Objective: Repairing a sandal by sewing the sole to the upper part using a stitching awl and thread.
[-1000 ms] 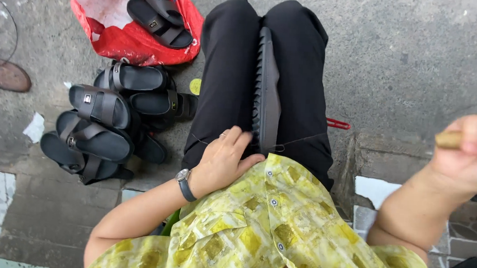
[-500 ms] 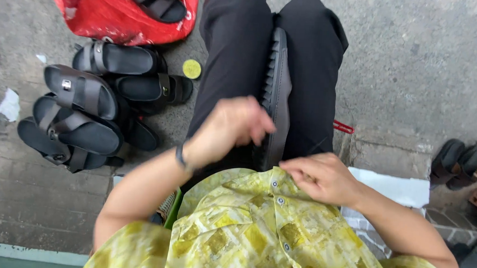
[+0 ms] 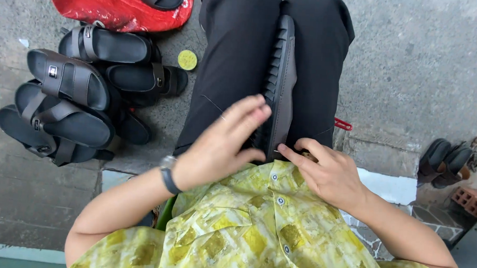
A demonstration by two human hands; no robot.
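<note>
Head view: since the earlier frame my right hand (image 3: 331,174) has moved inward to the near end of the black sandal (image 3: 280,87) wedged on edge between my knees; my left hand (image 3: 221,146) has lowered onto the sandal's ribbed sole. Left fingers (image 3: 247,114) lie spread flat, gripping nothing. Right fingers pinch the sandal's near end. I judge work on this sandal just begun. Left of the sandal, a pile of sandals (image 3: 72,95) sits on the concrete floor (image 3: 416,62).
</note>
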